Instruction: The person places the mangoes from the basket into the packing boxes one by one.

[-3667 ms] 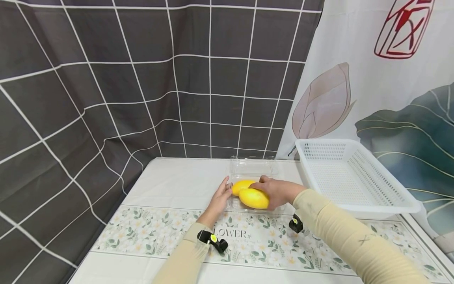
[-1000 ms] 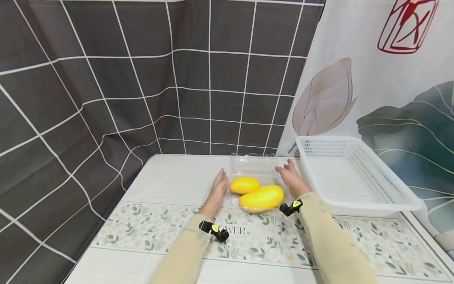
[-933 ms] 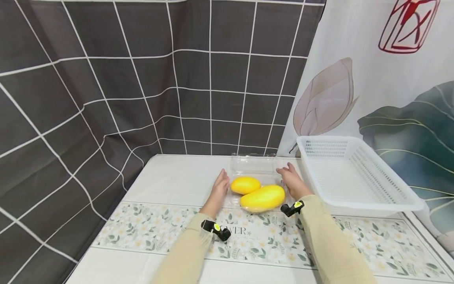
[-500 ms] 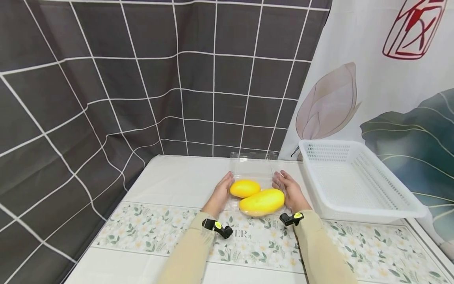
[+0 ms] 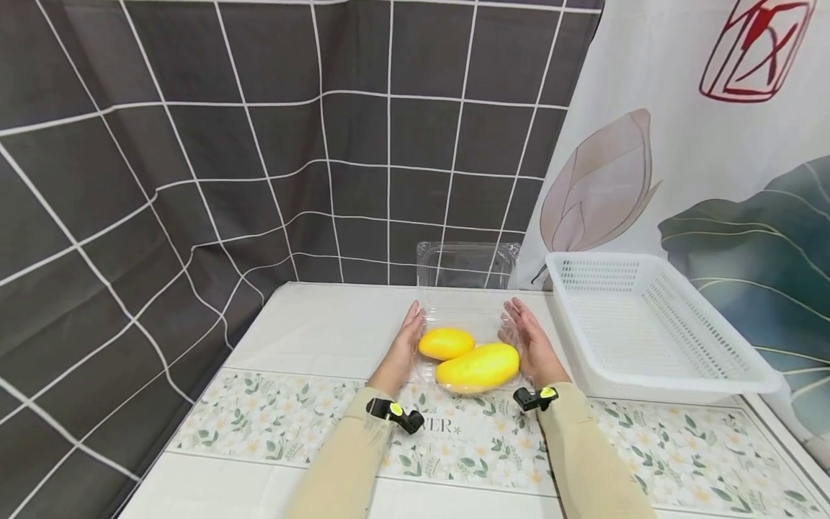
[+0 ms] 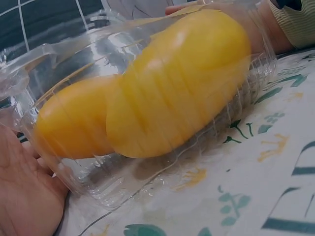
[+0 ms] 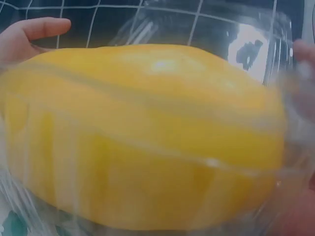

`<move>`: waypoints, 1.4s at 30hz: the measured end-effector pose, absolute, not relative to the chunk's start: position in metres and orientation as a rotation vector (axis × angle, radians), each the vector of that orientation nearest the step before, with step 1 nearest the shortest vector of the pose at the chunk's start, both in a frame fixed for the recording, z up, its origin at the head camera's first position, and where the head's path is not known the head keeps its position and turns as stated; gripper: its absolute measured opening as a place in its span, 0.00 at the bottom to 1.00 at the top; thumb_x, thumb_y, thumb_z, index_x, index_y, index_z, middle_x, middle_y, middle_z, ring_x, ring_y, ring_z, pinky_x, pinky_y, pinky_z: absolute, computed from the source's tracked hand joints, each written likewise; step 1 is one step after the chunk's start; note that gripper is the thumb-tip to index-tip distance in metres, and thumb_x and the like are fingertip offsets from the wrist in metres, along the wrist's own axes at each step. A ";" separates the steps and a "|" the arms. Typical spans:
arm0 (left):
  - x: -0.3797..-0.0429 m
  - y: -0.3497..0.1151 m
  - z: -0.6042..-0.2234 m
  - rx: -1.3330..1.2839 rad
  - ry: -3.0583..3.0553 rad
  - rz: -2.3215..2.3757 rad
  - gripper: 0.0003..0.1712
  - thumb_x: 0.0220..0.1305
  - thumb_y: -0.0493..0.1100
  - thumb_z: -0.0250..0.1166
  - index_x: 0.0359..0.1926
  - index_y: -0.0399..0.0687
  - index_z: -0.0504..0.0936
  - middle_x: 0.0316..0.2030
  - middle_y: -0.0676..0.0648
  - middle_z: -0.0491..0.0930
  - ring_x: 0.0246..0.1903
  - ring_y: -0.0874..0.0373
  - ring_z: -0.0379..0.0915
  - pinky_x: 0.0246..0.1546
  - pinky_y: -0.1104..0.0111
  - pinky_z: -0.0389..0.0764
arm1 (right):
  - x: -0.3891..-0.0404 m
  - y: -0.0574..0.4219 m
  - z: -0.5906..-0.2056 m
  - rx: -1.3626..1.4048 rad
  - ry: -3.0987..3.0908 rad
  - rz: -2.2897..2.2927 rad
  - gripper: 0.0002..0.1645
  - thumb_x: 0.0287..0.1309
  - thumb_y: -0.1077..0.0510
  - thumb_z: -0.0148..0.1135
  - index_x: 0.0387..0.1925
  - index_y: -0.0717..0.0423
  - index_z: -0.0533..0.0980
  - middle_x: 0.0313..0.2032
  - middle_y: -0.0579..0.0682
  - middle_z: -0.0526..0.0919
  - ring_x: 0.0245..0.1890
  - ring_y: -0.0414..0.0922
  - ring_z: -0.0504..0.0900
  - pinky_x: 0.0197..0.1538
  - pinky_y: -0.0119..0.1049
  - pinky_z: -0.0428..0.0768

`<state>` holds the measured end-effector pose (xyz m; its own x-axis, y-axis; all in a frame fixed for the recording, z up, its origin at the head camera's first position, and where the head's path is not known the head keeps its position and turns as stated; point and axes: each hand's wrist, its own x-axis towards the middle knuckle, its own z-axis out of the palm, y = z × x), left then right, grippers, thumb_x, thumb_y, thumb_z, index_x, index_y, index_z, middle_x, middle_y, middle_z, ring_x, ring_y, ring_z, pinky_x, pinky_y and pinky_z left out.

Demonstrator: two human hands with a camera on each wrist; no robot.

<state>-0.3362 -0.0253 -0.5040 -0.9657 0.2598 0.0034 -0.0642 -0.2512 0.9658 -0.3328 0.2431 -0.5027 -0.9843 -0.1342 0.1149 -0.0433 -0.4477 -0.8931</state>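
Two yellow mangoes, a smaller one (image 5: 445,344) at the back left and a larger one (image 5: 478,368) in front of it, lie in a clear plastic clamshell box (image 5: 467,317). Its hinged lid (image 5: 468,268) stands raised at the back. At the left wall is my left hand (image 5: 400,353), fingers extended; its palm (image 6: 27,191) faces the box in the left wrist view. My right hand (image 5: 537,347) touches the right wall, fingers mostly straight. The larger mango (image 7: 147,137) fills most of the right wrist view, seen through the plastic.
A white perforated plastic basket (image 5: 648,389) stands at the right end of the table. The white tablecloth (image 5: 331,317) bears a floral printed band (image 5: 259,418). Behind hang a dark grid-patterned curtain (image 5: 259,144) and a pale printed one (image 5: 596,173).
My right hand came off the larger mango, now laid beside the smaller one, and moved to the box's right wall. The lid has risen from lying low to standing up at the back.
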 end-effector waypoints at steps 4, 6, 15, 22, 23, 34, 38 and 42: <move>-0.335 -0.027 -0.503 0.269 1.735 2.346 0.37 0.80 0.53 0.41 0.82 0.62 0.39 0.81 0.48 0.38 0.79 0.45 0.31 0.77 0.45 0.30 | -0.330 0.244 -0.501 -0.316 1.597 -2.638 0.36 0.82 0.44 0.29 0.81 0.50 0.41 0.81 0.55 0.39 0.80 0.54 0.38 0.79 0.55 0.42; -0.333 -0.028 -0.504 0.319 1.722 2.356 0.36 0.80 0.52 0.38 0.82 0.62 0.38 0.81 0.46 0.36 0.79 0.44 0.30 0.76 0.44 0.29 | -0.329 0.244 -0.499 -0.335 1.580 -2.649 0.35 0.81 0.43 0.26 0.81 0.49 0.40 0.81 0.54 0.40 0.80 0.53 0.39 0.79 0.55 0.41; -0.332 -0.031 -0.504 0.441 1.671 2.387 0.34 0.78 0.57 0.29 0.82 0.68 0.38 0.81 0.43 0.33 0.79 0.43 0.29 0.74 0.42 0.23 | -0.325 0.247 -0.496 -0.402 1.536 -2.671 0.40 0.78 0.35 0.24 0.82 0.49 0.42 0.81 0.56 0.40 0.80 0.58 0.34 0.79 0.56 0.36; -0.328 -0.037 -0.505 0.466 1.665 2.390 0.34 0.79 0.59 0.28 0.82 0.68 0.40 0.81 0.42 0.33 0.79 0.42 0.29 0.75 0.43 0.25 | -0.322 0.244 -0.499 -0.396 1.619 -2.657 0.41 0.78 0.36 0.23 0.81 0.54 0.43 0.79 0.56 0.48 0.80 0.57 0.36 0.79 0.56 0.38; -0.327 -0.037 -0.505 0.477 1.670 2.380 0.34 0.79 0.59 0.28 0.82 0.67 0.39 0.81 0.41 0.32 0.79 0.42 0.29 0.76 0.45 0.26 | -0.321 0.243 -0.500 -0.392 1.622 -2.661 0.41 0.78 0.36 0.22 0.81 0.54 0.43 0.77 0.54 0.51 0.80 0.57 0.37 0.79 0.56 0.37; -0.316 -0.041 -0.504 0.493 1.706 2.364 0.37 0.78 0.60 0.27 0.82 0.60 0.36 0.80 0.39 0.35 0.79 0.43 0.29 0.77 0.46 0.28 | -0.312 0.241 -0.502 -0.377 1.682 -2.660 0.44 0.76 0.32 0.26 0.78 0.57 0.48 0.75 0.54 0.55 0.79 0.58 0.38 0.79 0.55 0.36; -0.311 -0.040 -0.503 0.485 1.704 2.373 0.36 0.78 0.59 0.26 0.82 0.56 0.38 0.80 0.37 0.38 0.79 0.42 0.31 0.77 0.46 0.30 | -0.308 0.242 -0.502 -0.319 1.726 -2.638 0.43 0.76 0.31 0.28 0.74 0.57 0.56 0.76 0.53 0.55 0.80 0.55 0.39 0.80 0.51 0.36; -0.308 -0.040 -0.504 0.483 1.702 2.392 0.36 0.78 0.59 0.28 0.82 0.55 0.42 0.80 0.40 0.40 0.79 0.43 0.33 0.77 0.47 0.32 | -0.305 0.243 -0.502 -0.312 1.738 -2.588 0.46 0.74 0.29 0.27 0.79 0.55 0.49 0.81 0.56 0.43 0.80 0.50 0.39 0.80 0.47 0.35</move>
<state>-0.3079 -0.0396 -0.5040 -0.9337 0.3182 0.1644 0.0510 -0.3362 0.9404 -0.3046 0.2429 -0.5015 -0.9802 -0.1178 0.1594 -0.1030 -0.3843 -0.9175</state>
